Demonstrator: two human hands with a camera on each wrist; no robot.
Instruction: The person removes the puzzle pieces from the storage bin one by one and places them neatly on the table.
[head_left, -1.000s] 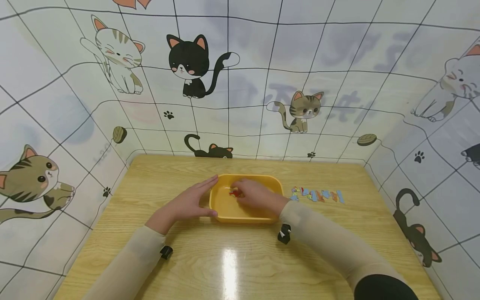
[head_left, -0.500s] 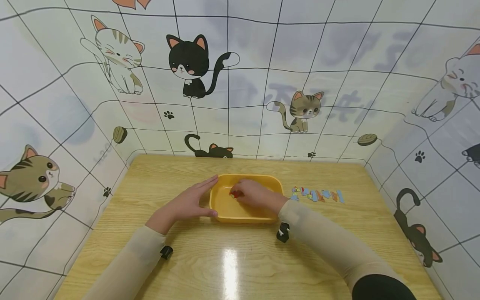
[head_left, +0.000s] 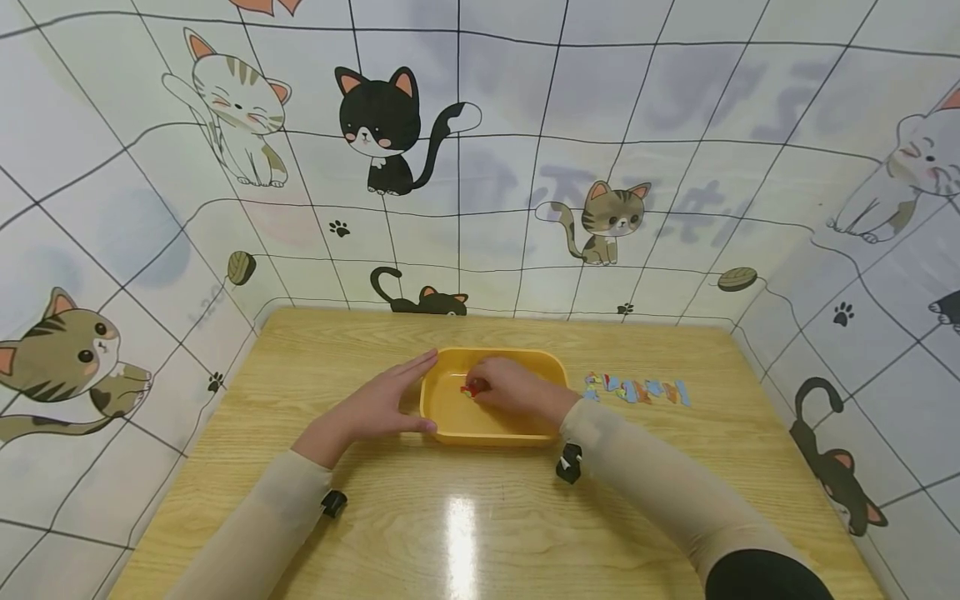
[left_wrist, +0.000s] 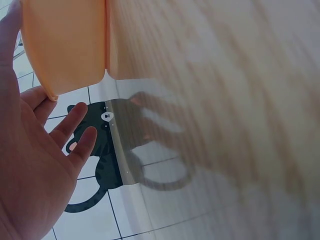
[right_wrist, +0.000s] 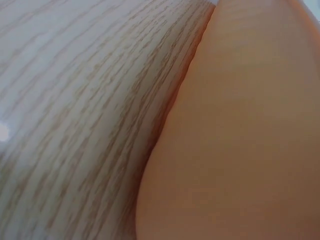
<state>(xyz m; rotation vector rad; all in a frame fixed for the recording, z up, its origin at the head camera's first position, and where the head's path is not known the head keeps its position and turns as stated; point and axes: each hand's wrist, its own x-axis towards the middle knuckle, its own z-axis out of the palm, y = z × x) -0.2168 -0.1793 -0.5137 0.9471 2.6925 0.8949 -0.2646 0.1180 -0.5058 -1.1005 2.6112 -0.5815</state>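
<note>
A yellow plastic tub (head_left: 450,417) stands mid-table. My left hand (head_left: 375,408) lies flat against its left wall with fingers straight; the left wrist view shows the open palm (left_wrist: 35,175) beside the tub (left_wrist: 65,45). My right hand (head_left: 510,390) reaches inside the tub and its fingertips pinch a small red piece (head_left: 470,388) near the bottom. The right wrist view shows only the tub's outer wall (right_wrist: 240,140) close up; the hand itself is hidden there.
A row of several small coloured pieces (head_left: 637,390) lies on the wooden table (head_left: 465,517) right of the tub. Cat-printed walls (head_left: 465,167) enclose the table at the back and both sides.
Almost nothing moved. The right hand shifted slightly inside the tub, staying on the red piece. The left hand kept still against the tub.
</note>
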